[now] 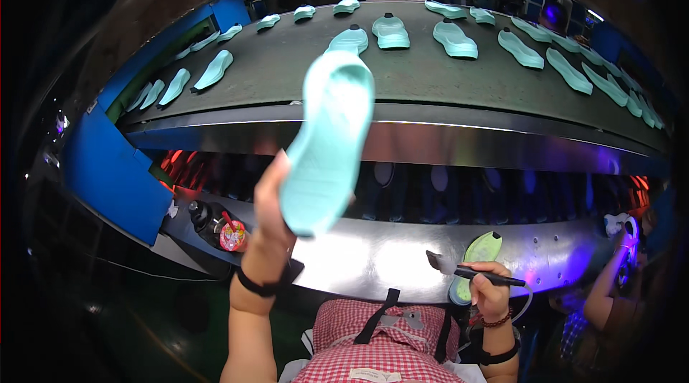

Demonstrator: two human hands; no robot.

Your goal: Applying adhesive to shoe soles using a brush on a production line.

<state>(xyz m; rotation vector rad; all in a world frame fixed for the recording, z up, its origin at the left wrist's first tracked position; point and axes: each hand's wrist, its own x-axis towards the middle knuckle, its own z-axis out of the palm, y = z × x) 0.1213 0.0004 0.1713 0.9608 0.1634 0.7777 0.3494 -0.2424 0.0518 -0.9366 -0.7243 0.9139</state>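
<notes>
A mint-green shoe sole is raised in front of the belt, its dished side toward me. My left hand grips it along its lower left edge, with some fingers hidden behind it. Over the steel ledge, my right hand is closed round the black handle of a brush, whose bristles point left. A thin pale tube runs from the handle's right end. Just beyond the brush lies a yellow-green sole on the ledge. Beside my right hand a small round container is partly covered.
Rows of mint-green soles lie on a wide dark belt above the steel ledge. At left, a dark bottle and a red patterned cup stand near my left forearm. One person sits across the belt; another person's arm is at right.
</notes>
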